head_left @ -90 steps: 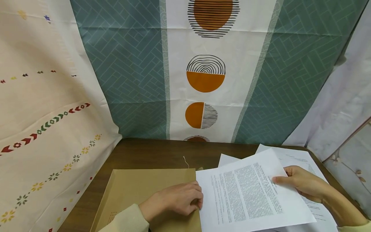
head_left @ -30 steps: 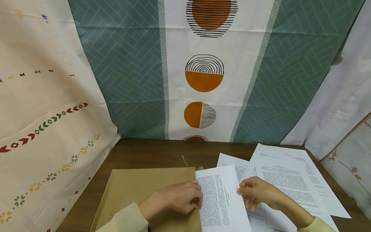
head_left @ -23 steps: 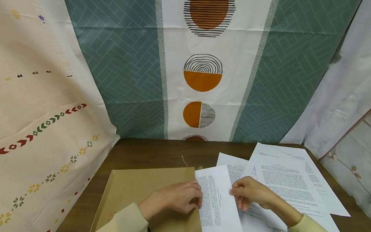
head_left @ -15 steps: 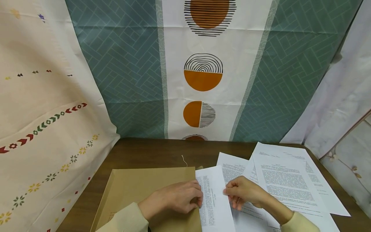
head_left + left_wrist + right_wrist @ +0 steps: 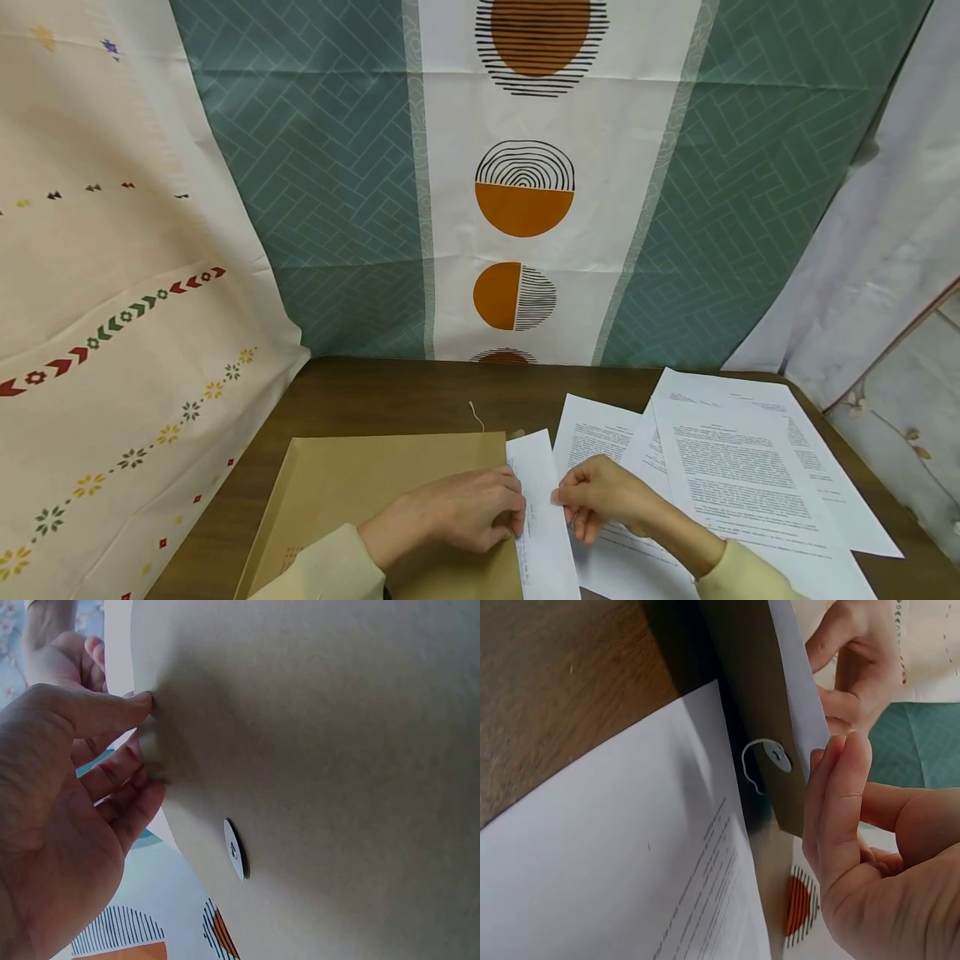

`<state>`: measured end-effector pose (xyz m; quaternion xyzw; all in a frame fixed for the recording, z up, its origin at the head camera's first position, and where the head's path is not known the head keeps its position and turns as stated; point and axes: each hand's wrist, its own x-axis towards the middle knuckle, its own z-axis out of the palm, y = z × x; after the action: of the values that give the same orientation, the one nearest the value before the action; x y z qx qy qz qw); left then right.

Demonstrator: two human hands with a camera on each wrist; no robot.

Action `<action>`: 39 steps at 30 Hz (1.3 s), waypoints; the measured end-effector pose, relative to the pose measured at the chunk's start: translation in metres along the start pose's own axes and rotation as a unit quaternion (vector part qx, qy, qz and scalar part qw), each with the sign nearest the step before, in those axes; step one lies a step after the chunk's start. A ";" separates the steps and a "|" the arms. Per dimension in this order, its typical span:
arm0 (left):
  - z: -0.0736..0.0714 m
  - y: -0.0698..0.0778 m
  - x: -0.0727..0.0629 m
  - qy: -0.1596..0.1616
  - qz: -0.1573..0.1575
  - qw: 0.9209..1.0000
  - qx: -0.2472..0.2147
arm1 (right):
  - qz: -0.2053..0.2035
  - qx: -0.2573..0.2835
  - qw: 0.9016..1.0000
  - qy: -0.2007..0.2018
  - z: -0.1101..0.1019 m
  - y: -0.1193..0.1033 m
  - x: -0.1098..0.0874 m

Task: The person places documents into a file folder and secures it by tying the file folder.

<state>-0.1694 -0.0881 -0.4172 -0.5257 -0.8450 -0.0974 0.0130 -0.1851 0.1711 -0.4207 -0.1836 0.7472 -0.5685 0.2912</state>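
Note:
A brown string-tie envelope point(image 5: 352, 471) lies on the table at the front left, its opening facing right. My left hand point(image 5: 465, 510) pinches the opening edge between thumb and fingers. In the left wrist view, the envelope's round button point(image 5: 235, 851) shows below that hand point(image 5: 67, 787). A narrow strip of a printed paper sheet point(image 5: 542, 533) sticks out of the opening; the rest is hidden inside. Thumb and fingers of my right hand point(image 5: 603, 498) pinch the sheet's outer edge. The right wrist view shows this white sheet point(image 5: 799, 682) running along the envelope's mouth.
Several printed sheets point(image 5: 738, 475) overlap on the right of the wooden table point(image 5: 390, 392), partly under my right forearm. A thin white string point(image 5: 748, 761) curls from the envelope's button. Patterned cloths point(image 5: 360, 208) hang behind and at both sides.
My right hand has moved left with the sheet, and most of the sheet has slid into the envelope. My left hand has kept its grip on the opening edge.

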 end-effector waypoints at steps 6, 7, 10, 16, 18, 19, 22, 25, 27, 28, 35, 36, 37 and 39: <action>0.000 0.001 -0.001 0.004 -0.003 1.000 -0.002 | 0.006 0.005 1.000 0.013 0.008 0.001 0.005; 0.000 0.001 -0.001 0.004 -0.003 1.000 -0.001 | 0.007 0.005 1.000 0.016 0.010 0.001 0.006; 0.000 0.001 0.000 0.004 -0.002 1.000 0.000 | 0.007 0.004 1.000 0.027 0.015 0.000 0.006; 0.001 -0.001 0.000 0.001 -0.001 1.000 -0.001 | -0.006 -0.005 0.999 0.051 0.026 -0.006 0.008; 0.001 -0.001 0.000 0.000 -0.002 1.000 -0.001 | -0.009 -0.009 0.998 0.055 0.029 -0.007 0.009; 0.001 -0.001 0.000 0.000 -0.002 1.000 -0.001 | -0.010 -0.011 0.998 0.057 0.030 -0.008 0.010; 0.000 0.000 0.001 -0.001 0.000 1.000 -0.001 | -0.012 -0.027 0.998 0.058 0.032 -0.008 0.012; -0.001 0.000 0.002 0.000 0.003 1.000 0.005 | -0.014 -0.046 0.997 0.054 0.034 -0.007 0.014; -0.002 0.001 0.002 0.001 0.005 1.000 0.009 | -0.014 -0.055 0.997 0.048 0.036 -0.006 0.016; -0.002 0.001 0.002 0.001 0.006 1.000 0.010 | -0.014 -0.059 0.997 0.044 0.037 -0.006 0.018; 0.000 0.000 0.002 0.009 0.008 1.000 0.002 | -0.019 -0.073 0.997 0.033 0.041 -0.003 0.029; 0.001 -0.001 0.002 0.009 0.010 1.000 0.000 | -0.021 -0.074 0.997 0.032 0.041 -0.003 0.031; 0.001 -0.001 0.002 0.010 0.010 1.000 0.000 | -0.024 -0.073 0.997 0.031 0.041 -0.001 0.033; 0.001 -0.001 0.002 0.011 0.014 1.000 0.002 | -0.026 -0.068 0.997 0.027 0.041 0.001 0.036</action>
<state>-0.1707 -0.0866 -0.4182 -0.5365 -0.8375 -0.1011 0.0250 -0.1859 0.1193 -0.4371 -0.2069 0.7868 -0.5284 0.2425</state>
